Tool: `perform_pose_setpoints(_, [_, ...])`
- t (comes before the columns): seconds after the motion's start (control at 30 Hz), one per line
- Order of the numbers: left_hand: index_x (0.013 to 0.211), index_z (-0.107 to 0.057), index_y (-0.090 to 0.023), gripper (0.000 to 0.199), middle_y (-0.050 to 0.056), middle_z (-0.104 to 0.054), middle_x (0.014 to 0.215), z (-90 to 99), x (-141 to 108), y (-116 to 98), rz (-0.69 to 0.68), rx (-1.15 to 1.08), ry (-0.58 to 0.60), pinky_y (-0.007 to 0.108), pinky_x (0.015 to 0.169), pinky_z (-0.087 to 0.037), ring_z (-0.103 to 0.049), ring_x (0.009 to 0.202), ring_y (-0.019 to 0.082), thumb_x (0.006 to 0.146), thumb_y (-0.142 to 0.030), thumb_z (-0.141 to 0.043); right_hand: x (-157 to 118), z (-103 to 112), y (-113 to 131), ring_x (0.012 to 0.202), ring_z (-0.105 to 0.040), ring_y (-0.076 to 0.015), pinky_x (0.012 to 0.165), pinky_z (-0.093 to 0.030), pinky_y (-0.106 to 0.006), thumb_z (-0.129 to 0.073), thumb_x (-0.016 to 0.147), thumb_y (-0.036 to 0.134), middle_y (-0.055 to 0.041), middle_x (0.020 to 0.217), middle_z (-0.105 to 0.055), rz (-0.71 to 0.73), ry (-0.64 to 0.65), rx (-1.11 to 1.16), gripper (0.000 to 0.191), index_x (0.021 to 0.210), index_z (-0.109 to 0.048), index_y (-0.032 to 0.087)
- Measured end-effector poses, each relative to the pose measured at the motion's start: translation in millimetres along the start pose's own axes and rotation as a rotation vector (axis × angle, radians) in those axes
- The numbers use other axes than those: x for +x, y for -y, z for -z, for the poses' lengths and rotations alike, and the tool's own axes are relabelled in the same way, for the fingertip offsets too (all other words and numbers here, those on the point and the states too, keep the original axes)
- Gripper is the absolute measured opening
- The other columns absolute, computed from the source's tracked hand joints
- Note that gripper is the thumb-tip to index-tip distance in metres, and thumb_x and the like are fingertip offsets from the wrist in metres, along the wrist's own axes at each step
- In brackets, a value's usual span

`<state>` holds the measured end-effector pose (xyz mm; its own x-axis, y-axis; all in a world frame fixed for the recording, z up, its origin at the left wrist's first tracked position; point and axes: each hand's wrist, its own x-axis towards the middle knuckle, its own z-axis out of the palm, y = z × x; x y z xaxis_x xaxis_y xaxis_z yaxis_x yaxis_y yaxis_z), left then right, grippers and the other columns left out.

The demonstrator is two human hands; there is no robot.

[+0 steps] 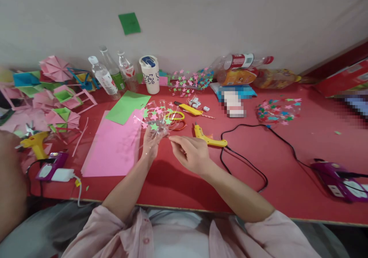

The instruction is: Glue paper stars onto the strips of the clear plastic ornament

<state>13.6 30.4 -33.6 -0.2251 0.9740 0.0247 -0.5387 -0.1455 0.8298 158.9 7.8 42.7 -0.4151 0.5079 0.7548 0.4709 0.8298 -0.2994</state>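
My left hand (151, 143) grips the base of a clear plastic bottle piece (154, 117), cut into flaring strips and dotted with pink and green stars. Close on its right is my right hand (192, 153), thumb and fingertips pinched together; whatever is between them is too small to make out. Behind the hands lie scissors (179, 115) with yellow handles, partly hidden by the plastic, and a yellow utility knife (191, 109). A yellow hot glue gun (211, 139) rests just beyond my right hand, its black cord trailing right.
Pink paper (110, 150) and a green sheet (126, 107) lie left. Bottles (105, 78) and a white cup (150, 76) stand along the wall. Another starred plastic piece (278, 111) sits right, near a purple power strip (339, 181). Someone's arm (11, 181) enters at left.
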Motion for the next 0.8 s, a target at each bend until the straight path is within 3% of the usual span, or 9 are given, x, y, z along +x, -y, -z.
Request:
perform_pose_setpoints(0.37, [0.085,-0.061,-0.02,0.029,0.0,-0.068,0.083,-1.9,-0.9,-2.8,-0.002,0.009,0.027,0.025,0.072,-0.051,-0.066,0.073,0.012,0.064,-0.027,-0.079,0.0,-3.8,-5.1,0.048,-0.05,-0.0059,0.049,-0.036,-0.019,-0.05,0.086,0.011,0.0018,0.064,-0.065,-0.072,0.054,-0.038,0.013,0.094,-0.059,0.016])
perform_pose_setpoints(0.53, [0.084,-0.059,-0.019,0.028,-0.001,-0.067,0.075,-1.1,-0.8,-1.5,-0.008,0.039,-0.019,0.025,0.069,-0.051,-0.065,0.067,0.011,0.064,-0.026,-0.078,-0.1,-6.4,-4.3,0.068,-0.061,-0.011,0.057,-0.042,-0.022,-0.049,0.086,0.011,-0.0037,0.082,-0.069,0.074,0.202,-0.056,0.016,0.099,-0.059,0.015])
perform_pose_setpoints(0.63, [0.085,-0.059,-0.019,0.031,-0.001,-0.067,0.075,-0.9,0.5,-0.4,0.006,0.06,-0.068,0.025,0.067,-0.051,-0.064,0.066,0.011,0.063,-0.027,-0.079,-1.3,-9.0,-3.6,0.076,-0.062,-0.0141,0.062,-0.046,-0.024,-0.046,0.088,0.012,-0.0057,0.086,-0.069,0.156,0.309,-0.104,0.015,0.091,-0.061,0.014])
perform_pose_setpoints(0.7, [0.086,-0.058,-0.019,0.035,0.0,-0.067,0.077,-1.2,1.2,-0.6,0.01,0.073,-0.081,0.026,0.066,-0.051,-0.065,0.066,0.012,0.06,-0.029,-0.08,-1.7,-9.8,-3.8,0.072,-0.061,-0.0139,0.059,-0.046,-0.024,-0.045,0.089,0.013,-0.0048,0.081,-0.068,0.174,0.308,-0.146,0.017,0.086,-0.061,0.015])
perform_pose_setpoints(0.8, [0.086,-0.058,-0.019,0.038,0.0,-0.067,0.078,-1.2,1.1,-1.6,0.0,0.076,-0.055,0.027,0.068,-0.05,-0.065,0.066,0.013,0.058,-0.03,-0.081,-1.4,-7.9,-3.9,0.073,-0.062,-0.0139,0.058,-0.046,-0.024,-0.046,0.089,0.012,-0.0046,0.083,-0.069,0.187,0.227,-0.188,0.017,0.092,-0.062,0.014])
